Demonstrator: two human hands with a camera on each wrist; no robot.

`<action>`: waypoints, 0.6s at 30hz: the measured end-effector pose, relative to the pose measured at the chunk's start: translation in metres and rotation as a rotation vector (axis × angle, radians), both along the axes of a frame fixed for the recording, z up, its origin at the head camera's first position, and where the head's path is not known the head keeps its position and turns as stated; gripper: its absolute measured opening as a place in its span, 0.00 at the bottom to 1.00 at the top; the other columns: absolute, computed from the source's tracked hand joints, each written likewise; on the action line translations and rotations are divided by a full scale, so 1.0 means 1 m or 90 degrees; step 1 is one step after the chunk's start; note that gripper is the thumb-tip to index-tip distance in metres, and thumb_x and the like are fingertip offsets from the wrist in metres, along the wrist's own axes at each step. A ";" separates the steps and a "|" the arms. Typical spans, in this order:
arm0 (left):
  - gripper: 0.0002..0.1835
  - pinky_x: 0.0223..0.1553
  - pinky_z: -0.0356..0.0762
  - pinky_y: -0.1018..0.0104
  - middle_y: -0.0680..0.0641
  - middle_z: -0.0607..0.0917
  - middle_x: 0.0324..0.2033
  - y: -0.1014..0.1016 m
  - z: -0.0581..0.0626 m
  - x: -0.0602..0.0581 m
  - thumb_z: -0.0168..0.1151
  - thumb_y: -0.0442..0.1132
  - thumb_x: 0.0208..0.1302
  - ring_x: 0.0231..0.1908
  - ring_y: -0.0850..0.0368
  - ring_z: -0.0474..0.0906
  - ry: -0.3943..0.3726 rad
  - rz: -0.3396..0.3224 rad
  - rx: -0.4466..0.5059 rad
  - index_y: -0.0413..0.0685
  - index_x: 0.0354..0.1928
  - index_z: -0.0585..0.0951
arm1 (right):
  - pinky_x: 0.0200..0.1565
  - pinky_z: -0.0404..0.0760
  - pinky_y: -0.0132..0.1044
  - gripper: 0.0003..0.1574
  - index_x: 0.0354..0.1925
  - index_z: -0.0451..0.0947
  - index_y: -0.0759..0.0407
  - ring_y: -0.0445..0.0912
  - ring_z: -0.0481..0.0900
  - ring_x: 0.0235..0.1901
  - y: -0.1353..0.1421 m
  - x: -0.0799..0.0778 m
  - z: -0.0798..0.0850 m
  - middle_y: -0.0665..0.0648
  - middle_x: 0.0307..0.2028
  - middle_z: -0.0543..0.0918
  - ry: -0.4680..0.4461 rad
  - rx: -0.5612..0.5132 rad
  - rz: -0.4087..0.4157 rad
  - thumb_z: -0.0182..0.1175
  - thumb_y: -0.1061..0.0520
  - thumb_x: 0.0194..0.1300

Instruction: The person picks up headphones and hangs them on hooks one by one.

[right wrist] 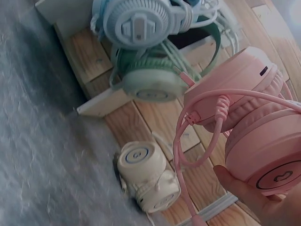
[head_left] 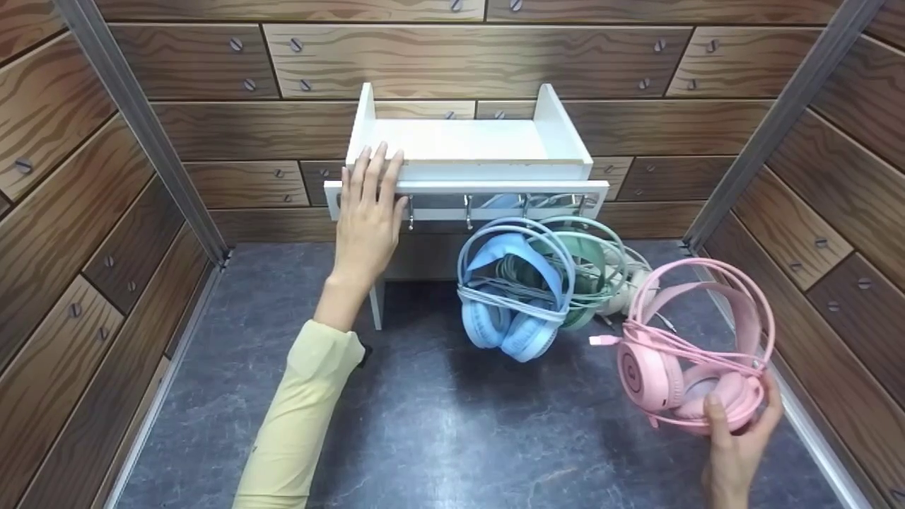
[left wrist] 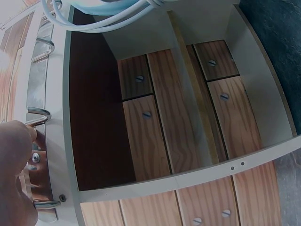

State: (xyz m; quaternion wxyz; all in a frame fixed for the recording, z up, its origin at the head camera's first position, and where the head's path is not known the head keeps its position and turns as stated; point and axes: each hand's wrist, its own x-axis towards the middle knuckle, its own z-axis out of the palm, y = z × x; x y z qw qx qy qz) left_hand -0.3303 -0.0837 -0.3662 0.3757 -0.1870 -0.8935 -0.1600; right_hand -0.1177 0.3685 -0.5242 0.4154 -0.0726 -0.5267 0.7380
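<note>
Holding smooth pink headphones (head_left: 649,373), the right hand (head_left: 742,442) pinches a rounded cup (head_left: 742,406) between thumb and fingers. The left hand (head_left: 368,226) rests on the white rack (head_left: 488,172), fingers straight — blue headphones (head_left: 520,247) hang right of them.

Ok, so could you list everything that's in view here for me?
white rack: one, white, against back wall
hooks: at least four, silvery, along rack's front
blue headset: one, light blue, below the right-hand hooks
green headset: one, green, just behind the blue one
cream headset: one, off-white, low by the wall
pink headset: one, pink, in the right hand
walls: three, brown wood-patterned, back and sides
screw heads: many, grey, on walls
metal strips: several, grey, along wall edges
floor: one, dark grey, below everything
sleeve: one, pale yellow, left forearm
left hand: one, bare, on rack's front left
right hand: one, bare, holding the pink headset
</note>
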 end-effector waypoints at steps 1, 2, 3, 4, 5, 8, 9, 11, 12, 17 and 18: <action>0.31 0.79 0.30 0.50 0.44 0.54 0.79 0.000 0.000 0.000 0.45 0.46 0.80 0.79 0.47 0.43 -0.001 0.001 -0.001 0.51 0.80 0.56 | 0.54 0.75 0.29 0.49 0.74 0.61 0.55 0.49 0.67 0.60 -0.002 0.000 0.001 0.58 0.67 0.62 0.016 -0.003 0.007 0.58 0.77 0.58; 0.31 0.79 0.30 0.51 0.44 0.54 0.79 0.000 0.000 0.000 0.46 0.46 0.80 0.79 0.46 0.43 0.000 0.002 -0.002 0.51 0.80 0.56 | 0.54 0.75 0.29 0.49 0.74 0.62 0.55 0.49 0.67 0.60 -0.005 0.001 0.002 0.59 0.67 0.63 0.030 -0.006 0.014 0.58 0.78 0.57; 0.31 0.79 0.30 0.51 0.44 0.54 0.79 0.000 0.000 0.000 0.46 0.46 0.80 0.79 0.46 0.43 0.001 0.003 -0.002 0.52 0.80 0.56 | 0.54 0.75 0.29 0.49 0.74 0.62 0.56 0.49 0.67 0.60 -0.007 0.001 0.002 0.60 0.67 0.63 0.043 -0.010 0.022 0.59 0.78 0.57; 0.31 0.79 0.30 0.51 0.44 0.54 0.79 0.000 0.000 0.000 0.46 0.46 0.80 0.79 0.46 0.43 0.002 0.002 -0.002 0.52 0.80 0.56 | 0.54 0.76 0.29 0.49 0.74 0.62 0.57 0.50 0.67 0.60 -0.009 0.002 0.003 0.61 0.67 0.63 0.057 -0.014 0.028 0.58 0.79 0.56; 0.31 0.79 0.30 0.51 0.44 0.54 0.79 0.000 0.000 0.000 0.46 0.46 0.80 0.79 0.46 0.43 0.003 0.003 -0.003 0.52 0.80 0.56 | 0.54 0.76 0.29 0.49 0.73 0.62 0.58 0.50 0.67 0.60 -0.011 0.003 0.003 0.61 0.67 0.63 0.067 -0.016 0.035 0.58 0.79 0.56; 0.31 0.79 0.30 0.51 0.44 0.54 0.79 0.001 0.001 0.000 0.45 0.47 0.80 0.79 0.46 0.43 0.003 0.005 -0.006 0.52 0.80 0.55 | 0.54 0.76 0.30 0.50 0.74 0.62 0.58 0.50 0.67 0.60 -0.017 0.004 0.006 0.61 0.68 0.63 0.089 -0.019 0.053 0.58 0.80 0.55; 0.31 0.79 0.30 0.51 0.44 0.54 0.79 0.001 0.001 0.000 0.45 0.47 0.80 0.79 0.46 0.43 0.002 0.005 -0.006 0.52 0.80 0.55 | 0.54 0.76 0.30 0.50 0.74 0.62 0.58 0.50 0.67 0.60 -0.019 0.004 0.007 0.62 0.68 0.62 0.096 -0.020 0.059 0.58 0.80 0.55; 0.31 0.79 0.31 0.50 0.44 0.53 0.79 0.000 0.001 -0.001 0.45 0.47 0.80 0.79 0.46 0.43 -0.001 0.006 -0.007 0.52 0.80 0.55 | 0.54 0.76 0.30 0.50 0.74 0.61 0.58 0.50 0.66 0.61 -0.023 0.005 0.009 0.62 0.68 0.62 0.110 -0.025 0.074 0.57 0.81 0.56; 0.31 0.79 0.31 0.50 0.44 0.53 0.79 0.000 0.001 -0.001 0.45 0.47 0.80 0.79 0.46 0.42 -0.004 0.007 -0.008 0.52 0.80 0.55 | 0.54 0.77 0.30 0.50 0.74 0.61 0.59 0.50 0.66 0.61 -0.024 0.005 0.010 0.62 0.68 0.62 0.115 -0.025 0.080 0.56 0.81 0.56; 0.31 0.79 0.33 0.49 0.44 0.53 0.79 0.000 0.001 0.000 0.45 0.47 0.80 0.79 0.46 0.42 -0.009 0.007 -0.005 0.52 0.80 0.55 | 0.54 0.79 0.30 0.50 0.75 0.60 0.59 0.51 0.66 0.60 -0.033 0.007 0.014 0.63 0.68 0.62 0.124 -0.028 0.116 0.54 0.81 0.57; 0.31 0.79 0.33 0.49 0.44 0.53 0.79 0.000 0.001 0.000 0.45 0.47 0.80 0.79 0.46 0.42 -0.009 0.006 -0.004 0.52 0.80 0.55 | 0.55 0.79 0.30 0.50 0.75 0.59 0.59 0.51 0.66 0.61 -0.035 0.008 0.015 0.63 0.68 0.61 0.126 -0.028 0.124 0.53 0.81 0.57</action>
